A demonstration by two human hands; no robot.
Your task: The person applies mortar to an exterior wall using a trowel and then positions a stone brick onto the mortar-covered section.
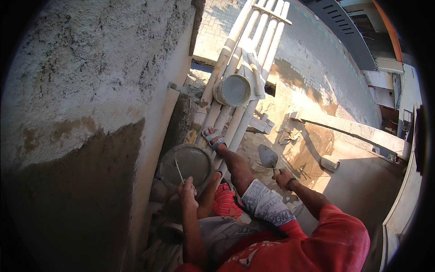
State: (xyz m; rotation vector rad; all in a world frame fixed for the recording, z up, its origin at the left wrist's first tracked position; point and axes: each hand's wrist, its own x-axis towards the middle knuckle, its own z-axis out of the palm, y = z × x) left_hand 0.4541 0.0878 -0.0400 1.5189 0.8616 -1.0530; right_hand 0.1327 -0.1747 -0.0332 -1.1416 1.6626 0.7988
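Right hand [283,177] grips trowel [268,157] — left hand [186,188] on bucket [190,164] handle.

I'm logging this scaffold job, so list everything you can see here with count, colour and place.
Wall: one, pale rough render above, darker wet plaster below, at left.
Bamboo scaffold: one, several pale poles, centre, running upward.
Bucket: one, whitish, on the poles.
Mortar pan: one, round, grey mix inside, beside the wall.
Trowel: one, grey blade, right of the leg.
Paved ground: grey bricks, far below.
Pipe piece: one, pale, at right.
Sandalled foot: one, on the poles.
Left hand: gripping the pan's thin handle.
Right hand: gripping the trowel handle.
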